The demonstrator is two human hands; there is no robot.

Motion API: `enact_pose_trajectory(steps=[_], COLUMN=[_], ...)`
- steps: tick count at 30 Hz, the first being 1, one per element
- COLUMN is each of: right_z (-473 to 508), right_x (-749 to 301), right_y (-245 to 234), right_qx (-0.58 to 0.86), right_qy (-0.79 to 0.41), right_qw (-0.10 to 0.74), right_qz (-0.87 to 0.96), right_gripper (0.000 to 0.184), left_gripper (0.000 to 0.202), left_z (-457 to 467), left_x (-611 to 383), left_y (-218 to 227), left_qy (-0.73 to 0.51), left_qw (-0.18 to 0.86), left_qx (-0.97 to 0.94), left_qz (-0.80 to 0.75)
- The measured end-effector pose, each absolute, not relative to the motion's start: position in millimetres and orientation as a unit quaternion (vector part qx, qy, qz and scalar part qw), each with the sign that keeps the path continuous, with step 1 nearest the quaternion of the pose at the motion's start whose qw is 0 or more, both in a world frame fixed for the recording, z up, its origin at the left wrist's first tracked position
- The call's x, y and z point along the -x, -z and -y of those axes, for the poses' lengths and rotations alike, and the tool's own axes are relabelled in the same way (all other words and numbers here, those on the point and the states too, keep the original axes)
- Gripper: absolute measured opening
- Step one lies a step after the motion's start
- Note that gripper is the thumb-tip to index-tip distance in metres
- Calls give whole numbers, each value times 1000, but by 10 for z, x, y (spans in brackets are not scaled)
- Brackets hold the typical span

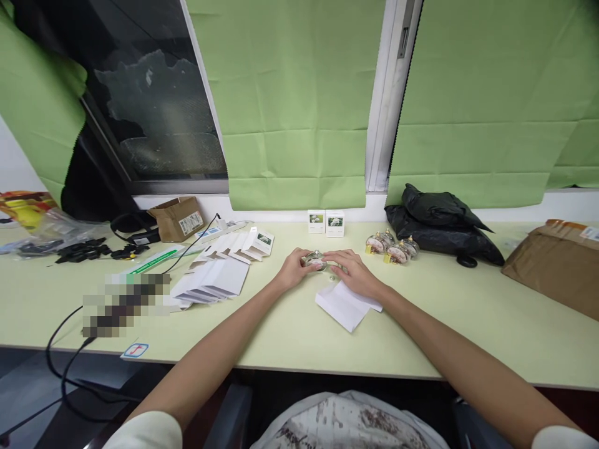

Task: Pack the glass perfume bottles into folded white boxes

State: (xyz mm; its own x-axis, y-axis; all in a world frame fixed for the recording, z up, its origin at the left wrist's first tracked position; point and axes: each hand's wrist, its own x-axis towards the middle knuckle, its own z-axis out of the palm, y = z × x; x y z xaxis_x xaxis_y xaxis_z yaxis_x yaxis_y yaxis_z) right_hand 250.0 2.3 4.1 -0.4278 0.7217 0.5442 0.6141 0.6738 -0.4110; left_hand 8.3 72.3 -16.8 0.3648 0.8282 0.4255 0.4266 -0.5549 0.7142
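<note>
Between my hands is a small round clear glass bottle with a pinkish label and a pointed top, held just over the table. My left hand is closed on its left side, thumb at the front. From the right, the fingers of my right hand reach across and grip the bottle's other side. A tiny round piece lies on the table by my right thumb. Under my right wrist rests a creased white paper sheet or flattened carton, partly covered by the hand.
Two small white boxes stand at the back. Several similar bottles are grouped right of my hands, before black plastic bags. Flat white cartons lie left. A brown box, cables and a large brown parcel sit farther out.
</note>
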Motion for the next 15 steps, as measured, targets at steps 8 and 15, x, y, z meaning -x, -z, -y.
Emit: enact_pose_trajectory(steps=[8, 15], right_z=[-41, -114], right_x=[-2490, -2521], right_y=[-8, -14], right_qx=[411, 456], right_qy=[-79, -98], right_qw=[348, 332], right_qz=[839, 820], right_gripper=[36, 37], left_gripper=[53, 52], left_z=[-767, -755], left_x=[-88, -103], left_y=[235, 261], left_qy=[-407, -419], left_qw=[274, 330], left_qx=[-778, -770], left_qz=[-393, -349])
